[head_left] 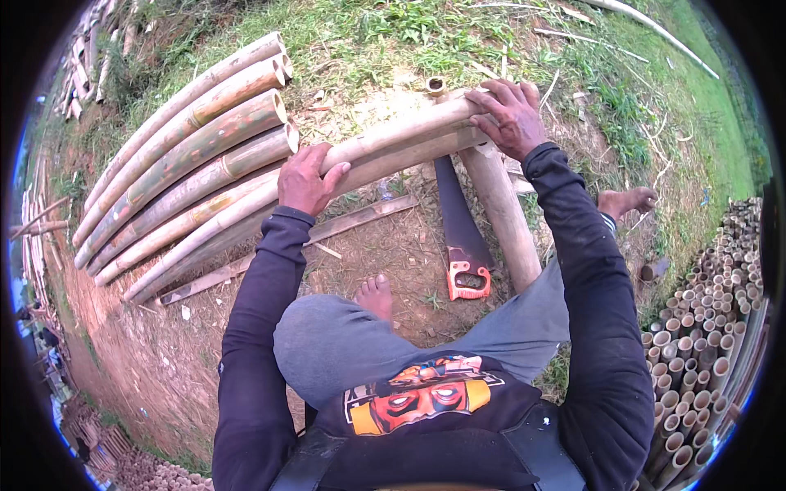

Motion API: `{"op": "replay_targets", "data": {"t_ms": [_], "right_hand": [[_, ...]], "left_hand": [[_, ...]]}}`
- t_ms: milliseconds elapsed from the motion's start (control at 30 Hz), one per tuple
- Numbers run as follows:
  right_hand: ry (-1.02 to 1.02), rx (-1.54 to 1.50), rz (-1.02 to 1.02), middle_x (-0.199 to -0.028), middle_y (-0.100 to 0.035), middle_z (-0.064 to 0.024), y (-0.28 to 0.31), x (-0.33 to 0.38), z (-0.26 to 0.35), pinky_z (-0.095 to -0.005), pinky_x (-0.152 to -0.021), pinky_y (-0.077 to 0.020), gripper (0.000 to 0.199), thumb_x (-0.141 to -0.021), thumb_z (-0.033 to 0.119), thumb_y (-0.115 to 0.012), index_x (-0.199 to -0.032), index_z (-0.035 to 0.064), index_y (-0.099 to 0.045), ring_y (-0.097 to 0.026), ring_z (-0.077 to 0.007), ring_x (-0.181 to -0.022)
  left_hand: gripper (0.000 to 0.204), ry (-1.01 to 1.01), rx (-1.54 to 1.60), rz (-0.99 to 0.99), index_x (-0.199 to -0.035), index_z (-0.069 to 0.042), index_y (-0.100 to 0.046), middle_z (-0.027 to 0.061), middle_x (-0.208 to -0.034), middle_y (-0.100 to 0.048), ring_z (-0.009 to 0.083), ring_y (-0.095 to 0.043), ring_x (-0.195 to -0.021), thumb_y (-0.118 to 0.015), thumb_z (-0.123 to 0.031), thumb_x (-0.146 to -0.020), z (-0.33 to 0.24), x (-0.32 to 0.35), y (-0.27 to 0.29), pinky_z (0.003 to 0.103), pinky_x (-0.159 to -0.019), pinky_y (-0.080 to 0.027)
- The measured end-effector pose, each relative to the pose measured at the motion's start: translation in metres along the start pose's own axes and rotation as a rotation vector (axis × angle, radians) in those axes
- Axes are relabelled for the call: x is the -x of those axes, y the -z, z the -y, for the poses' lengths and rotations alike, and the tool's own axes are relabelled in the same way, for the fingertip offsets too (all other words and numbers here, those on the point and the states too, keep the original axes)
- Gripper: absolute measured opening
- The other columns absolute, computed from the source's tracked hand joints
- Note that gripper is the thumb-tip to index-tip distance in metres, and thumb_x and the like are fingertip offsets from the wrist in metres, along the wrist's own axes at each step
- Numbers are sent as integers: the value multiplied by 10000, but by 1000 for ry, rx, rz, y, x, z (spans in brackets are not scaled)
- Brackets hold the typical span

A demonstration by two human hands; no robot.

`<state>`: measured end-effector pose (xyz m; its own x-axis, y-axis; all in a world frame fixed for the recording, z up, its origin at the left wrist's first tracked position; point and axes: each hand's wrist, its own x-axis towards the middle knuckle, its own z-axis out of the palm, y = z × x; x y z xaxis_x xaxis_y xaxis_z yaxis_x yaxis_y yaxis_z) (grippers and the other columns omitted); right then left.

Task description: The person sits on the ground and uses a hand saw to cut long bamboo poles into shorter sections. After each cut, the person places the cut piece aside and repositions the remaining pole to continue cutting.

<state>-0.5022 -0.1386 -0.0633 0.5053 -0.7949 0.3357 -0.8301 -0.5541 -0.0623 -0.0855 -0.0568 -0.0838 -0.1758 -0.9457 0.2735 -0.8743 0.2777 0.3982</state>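
A pale bamboo pole (401,133) runs from the lower left up to the right, in front of me. My left hand (307,182) is closed over it near its middle, thumb along the near side. Farther right, my right hand (512,119) grips the pole close to its right end, fingers over the top. Beneath lies another long pole (409,157), resting near a thick slanting post (501,209). A handsaw with a dark blade (460,204) and an orange handle (469,281) leans against the lower pole, below and between my hands.
Several cut bamboo poles (221,110) lie side by side at the left. A flat strip (360,219) lies on the ground behind the saw. Stacked bamboo (696,360) fills the right edge. My bare feet (376,296) are near the saw and post. Grass (393,37) grows beyond.
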Motion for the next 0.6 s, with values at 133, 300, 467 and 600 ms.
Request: {"op": "replay_targets", "data": {"t_ms": [133, 300, 467, 600], "right_hand": [[-343, -61, -367, -1482, -571, -103, -8, 60, 15, -566, -1215, -332, 580, -930, 381, -780, -1452, 190, -612, -505, -345, -1418], [-659, -165, -393, -1362, -632, -151, -16, 169, 33, -522, -1116, -411, 528, -900, 254, -796, -1366, 62, -635, -589, -362, -1283], [-793, -268, -365, -1283, -671, -181, -27, 229, 43, -502, -1054, -470, 443, -907, 198, -783, -1300, 31, -663, -631, -376, -1211], [-812, -338, -406, -1261, -677, -185, -34, 232, 38, -505, -1030, -490, 428, -910, 200, -784, -1283, 23, -674, -643, -391, -1185]], "left_hand": [[533, 70, 26, 46, -1271, -17, -735, 196, -1215, -751, 362, -731, -1101, -829, -398, -911, -1, -1, -1, 434, -971, -572], [528, 72, 0, 94, -1268, -26, -738, 194, -1200, -753, 361, -727, -1107, -834, -397, -905, 0, -6, 1, 433, -978, -567], [530, 79, -12, 128, -1260, -18, -741, 203, -1189, -759, 363, -731, -1108, -840, -397, -903, 4, -7, -3, 430, -997, -559], [550, 51, -24, 131, -1263, -7, -738, 209, -1200, -761, 363, -732, -1114, -844, -407, -901, 3, -5, -12, 429, -998, -558]]}}
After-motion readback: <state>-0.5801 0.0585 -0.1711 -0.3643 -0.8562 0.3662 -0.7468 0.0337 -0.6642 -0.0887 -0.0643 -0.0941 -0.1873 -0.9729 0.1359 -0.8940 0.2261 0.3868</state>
